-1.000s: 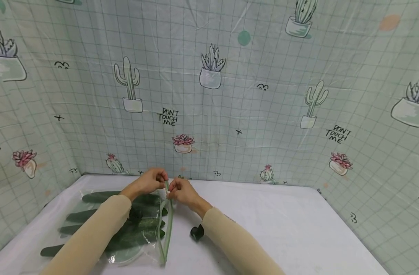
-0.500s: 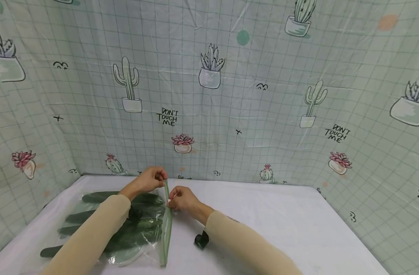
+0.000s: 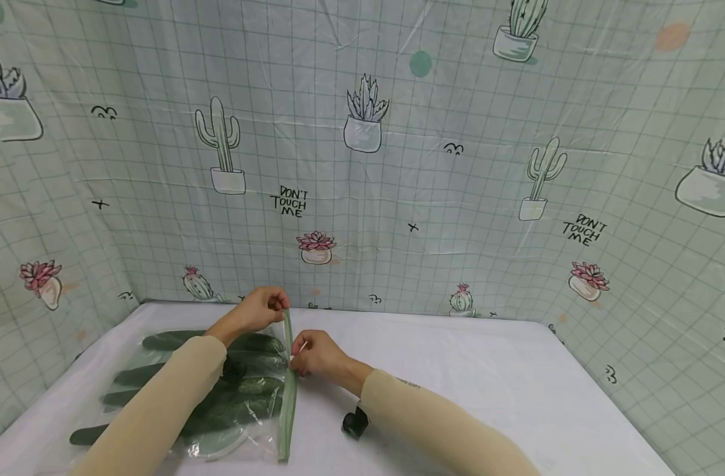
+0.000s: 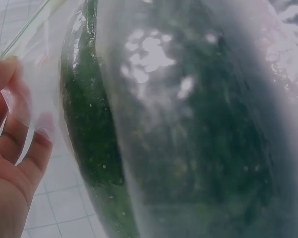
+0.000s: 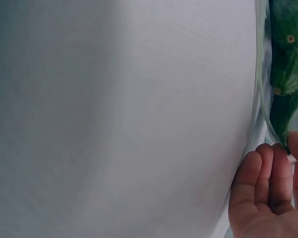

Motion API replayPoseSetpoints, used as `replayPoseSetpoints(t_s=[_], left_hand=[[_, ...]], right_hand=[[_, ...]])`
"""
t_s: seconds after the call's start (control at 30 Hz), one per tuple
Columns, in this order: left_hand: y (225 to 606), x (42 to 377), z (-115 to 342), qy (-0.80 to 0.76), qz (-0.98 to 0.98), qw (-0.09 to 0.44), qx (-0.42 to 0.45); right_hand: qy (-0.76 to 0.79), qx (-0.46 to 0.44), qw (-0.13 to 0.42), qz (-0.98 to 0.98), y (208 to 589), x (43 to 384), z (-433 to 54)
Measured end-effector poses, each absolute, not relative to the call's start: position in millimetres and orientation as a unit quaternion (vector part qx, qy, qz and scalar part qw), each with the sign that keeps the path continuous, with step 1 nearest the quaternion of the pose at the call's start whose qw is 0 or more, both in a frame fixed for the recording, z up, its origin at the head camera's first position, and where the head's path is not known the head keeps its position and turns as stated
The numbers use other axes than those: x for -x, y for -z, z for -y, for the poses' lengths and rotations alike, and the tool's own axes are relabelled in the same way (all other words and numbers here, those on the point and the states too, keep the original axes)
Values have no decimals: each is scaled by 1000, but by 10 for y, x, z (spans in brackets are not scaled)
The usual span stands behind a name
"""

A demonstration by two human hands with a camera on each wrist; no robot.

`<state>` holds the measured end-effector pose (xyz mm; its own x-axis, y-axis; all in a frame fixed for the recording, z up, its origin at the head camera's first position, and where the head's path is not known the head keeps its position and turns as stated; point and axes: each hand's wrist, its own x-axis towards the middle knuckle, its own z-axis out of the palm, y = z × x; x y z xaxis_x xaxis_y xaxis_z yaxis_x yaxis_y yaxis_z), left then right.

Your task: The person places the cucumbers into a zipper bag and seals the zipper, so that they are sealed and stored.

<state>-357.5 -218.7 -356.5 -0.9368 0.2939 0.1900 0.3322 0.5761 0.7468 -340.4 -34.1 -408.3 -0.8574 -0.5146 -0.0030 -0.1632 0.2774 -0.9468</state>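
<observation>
A clear zip bag (image 3: pixel 258 433) with a green zip edge (image 3: pixel 287 413) lies on the table, holding several dark green cucumbers (image 3: pixel 258 387). At the far end of that edge, my left hand (image 3: pixel 258 311) pinches the bag's corner. My right hand (image 3: pixel 321 354) pinches a small white slider (image 3: pixel 292 359) partway along the zip. In the left wrist view, bag film is between the thumb and fingers, beside a cucumber (image 4: pixel 89 109). The right wrist view shows cucumber ends (image 5: pixel 288 64) behind the zip, with my thumb and fingertips at the slider.
A white cloth covers the table (image 3: pixel 458 390). Behind and at both sides hangs a curtain (image 3: pixel 398 185) printed with cacti. A small black device (image 3: pixel 354 422) hangs at my right wrist, close over the table.
My right hand has slid the slider toward me along the zip edge. The far part of the edge now lies together as one strip. My left hand stays at the corner.
</observation>
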Motion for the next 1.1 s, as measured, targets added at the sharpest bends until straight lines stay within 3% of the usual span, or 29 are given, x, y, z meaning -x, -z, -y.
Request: replayPoseSetpoints(t_s=[0.2,0.57,1.1], left_hand=[[3545,3580,2180,425,886,30,185],[3508,3579,2170,418,886,37,197],[3485,3556,2189,419,886,46,192]], right_hand=[[560,216,166,-783,4072,3363,309],[471,262,125,-833,4049,3290,262],[489,241,155,-824,4045,2982,226]])
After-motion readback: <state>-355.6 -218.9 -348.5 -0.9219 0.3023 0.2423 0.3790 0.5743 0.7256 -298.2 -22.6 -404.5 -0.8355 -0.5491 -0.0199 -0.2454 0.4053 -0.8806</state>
